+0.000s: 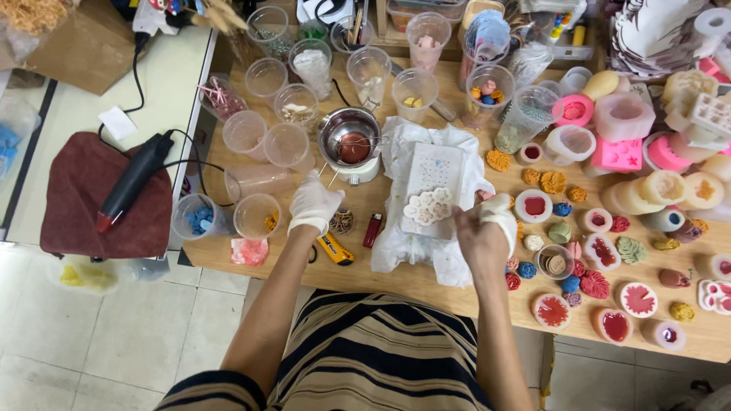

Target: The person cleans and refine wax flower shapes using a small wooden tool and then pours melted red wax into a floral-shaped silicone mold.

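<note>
A: Left hand (314, 204)?
B: Gloved, white. Fingers curled loosely, nothing clamped. Hovering just below the pot (350, 141), near a stick propped by the burner.

A: Right hand (487, 228)?
B: Also gloved, partly. Fist bunched at the right edge of the tray (432, 190), maybe pinching white cloth (426, 251) or glove; can't tell which. Hands well apart, tray between.

A: Tray itself?
B: White, centre of bench (228, 255), resting on the crumpled cloth. Cluster of pale flower shapes (429, 205) on lower half; upper half dotted, otherwise bare.

A: Pot?
B: Steel, reddish melt inside, sitting on small burner, just left of tray.

A: Progress?
B: Looks mid-way, prob. Lots of finished pcs to the right: red-filled moulds (638, 298), coloured flowers, silicone moulds behind. Pale cluster on tray looks set, not yet lifted off. Melt in pot unpoured. Cups (257, 215) at left mostly empty, few w/ chips. Lighter (372, 229) and knife (335, 248) lying untouched near front edge.
</note>
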